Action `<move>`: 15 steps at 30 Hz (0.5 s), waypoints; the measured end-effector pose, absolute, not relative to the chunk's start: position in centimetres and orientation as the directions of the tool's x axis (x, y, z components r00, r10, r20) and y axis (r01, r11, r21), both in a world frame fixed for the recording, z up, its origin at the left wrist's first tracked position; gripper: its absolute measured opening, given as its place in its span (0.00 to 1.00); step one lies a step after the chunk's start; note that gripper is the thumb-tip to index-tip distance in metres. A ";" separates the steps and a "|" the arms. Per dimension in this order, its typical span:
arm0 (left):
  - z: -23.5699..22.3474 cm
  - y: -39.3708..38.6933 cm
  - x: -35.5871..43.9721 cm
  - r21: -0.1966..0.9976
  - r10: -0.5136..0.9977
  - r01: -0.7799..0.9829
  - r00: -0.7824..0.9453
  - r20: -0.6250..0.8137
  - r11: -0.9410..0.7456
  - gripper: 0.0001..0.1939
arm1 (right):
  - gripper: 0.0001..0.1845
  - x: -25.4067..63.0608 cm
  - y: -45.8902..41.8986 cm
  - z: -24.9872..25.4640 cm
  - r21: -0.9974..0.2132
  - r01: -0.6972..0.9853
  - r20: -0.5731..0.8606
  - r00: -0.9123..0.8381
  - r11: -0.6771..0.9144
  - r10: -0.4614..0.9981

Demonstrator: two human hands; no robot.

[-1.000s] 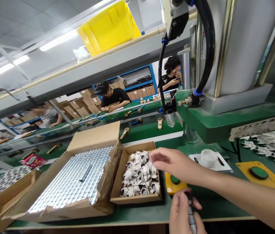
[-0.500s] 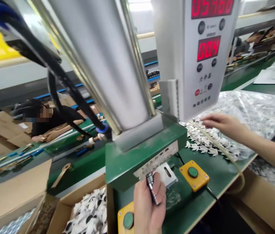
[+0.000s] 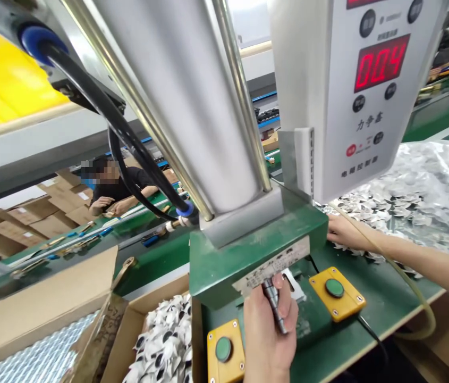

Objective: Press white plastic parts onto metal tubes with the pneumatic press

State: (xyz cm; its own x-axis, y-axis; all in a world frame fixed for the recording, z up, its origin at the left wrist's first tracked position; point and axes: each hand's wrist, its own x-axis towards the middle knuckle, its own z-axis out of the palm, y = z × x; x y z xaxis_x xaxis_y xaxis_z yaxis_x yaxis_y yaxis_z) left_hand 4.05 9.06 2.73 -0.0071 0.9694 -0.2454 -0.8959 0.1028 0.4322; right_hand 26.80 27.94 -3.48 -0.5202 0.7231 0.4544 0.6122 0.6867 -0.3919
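My left hand (image 3: 270,335) is closed around a short, stepped metal rod (image 3: 275,306), just in front of the green head (image 3: 258,242) of a press. The rod slants, its narrower end pointing down toward my palm. Close by it is a flat silver plate (image 3: 294,287) with a slot, partly covered by my fingers. My right hand (image 3: 346,232) reaches past the right side of the press head, over the edge of a pile of small white leaf-like pieces (image 3: 391,205). Its fingertips are hidden, so any hold there cannot be seen.
Yellow boxes with green buttons sit right (image 3: 338,294) and left (image 3: 226,351) of the press. Open cartons hold white pieces (image 3: 164,340) and shiny metal parts (image 3: 44,346). A pale hose (image 3: 403,271) crosses my right forearm. Another person (image 3: 123,186) works across the line.
My right hand has moved left and down, from above the white pile to beside the press head. My left hand still holds the rod. The camera view has shifted.
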 end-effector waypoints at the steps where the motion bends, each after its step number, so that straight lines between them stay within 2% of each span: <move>1: 2.9 8.6 3.4 0.403 0.961 -0.910 -0.023 -0.277 0.094 0.08 | 0.12 27.5 27.6 -2.5 -0.409 0.628 0.463 -0.482 0.662 0.744; 3: 3.2 7.4 1.5 0.240 0.943 -0.971 -0.062 -0.326 0.019 0.10 | 0.18 28.9 26.0 -0.1 -0.447 0.686 0.520 -0.323 0.574 0.791; 5: 3.3 6.3 -0.3 0.008 0.927 -0.992 -0.119 -0.356 -0.125 0.12 | 0.19 29.4 23.4 2.3 -0.485 0.738 0.613 -0.095 0.469 0.784; 6: 3.2 5.8 -1.0 -0.065 0.916 -0.981 -0.145 -0.373 -0.182 0.12 | 0.18 29.0 21.9 3.2 -0.493 0.756 0.670 0.013 0.432 0.742; 7: 3.0 5.4 -1.3 -0.093 0.909 -0.974 -0.155 -0.388 -0.206 0.13 | 0.17 28.2 20.3 3.8 -0.486 0.753 0.710 0.045 0.443 0.703; 8: 2.7 5.1 -1.3 -0.084 0.906 -0.979 -0.138 -0.399 -0.187 0.14 | 0.16 27.0 18.8 4.0 -0.447 0.739 0.739 -0.012 0.504 0.673; 9: 2.3 4.9 -1.1 -0.051 0.909 -0.990 -0.099 -0.405 -0.131 0.16 | 0.14 25.4 17.5 4.0 -0.397 0.680 0.740 -0.160 0.616 0.653; 11: 1.3 4.6 -0.4 0.056 0.920 -0.998 -0.040 -0.389 -0.020 0.19 | 0.12 21.7 15.7 3.3 -0.390 0.482 0.659 -0.450 0.785 0.603; 13: 0.4 4.3 0.0 0.180 0.919 -0.983 -0.050 -0.391 0.023 0.21 | 0.10 18.2 15.0 2.4 -0.412 0.396 0.542 -0.617 0.821 0.570; 15: -0.4 3.8 -0.3 0.310 0.887 -0.950 -0.173 -0.429 -0.036 0.19 | 0.07 15.8 15.2 2.0 -0.364 0.384 0.481 -0.702 0.849 0.524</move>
